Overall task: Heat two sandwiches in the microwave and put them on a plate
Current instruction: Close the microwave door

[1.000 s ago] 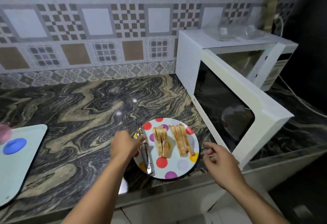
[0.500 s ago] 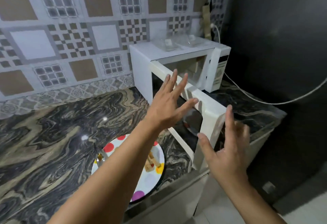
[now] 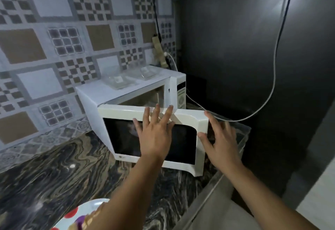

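Both hands are pushing on the half-open microwave door (image 3: 154, 139): left hand (image 3: 154, 133) lying flat on the dark window, fingers spread, right hand (image 3: 220, 139) fingers splayed against its right edge; spotted plate (image 3: 72, 217) is sitting near-left on the counter (image 3: 54, 175)

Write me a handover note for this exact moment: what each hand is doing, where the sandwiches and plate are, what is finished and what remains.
Left hand: open, palm flat on the microwave door, no grip on anything.
Right hand: open, fingers at the door's free edge, holding nothing.
Microwave: door partly open, angled toward the body; nothing clearly visible in the cavity.
Polka-dot plate: on the marble counter at the bottom edge, with the sandwiches on it, mostly hidden by the left forearm.
Done: sandwiches on the plate. Whether they are heated cannot be told.
Left: shut the door.
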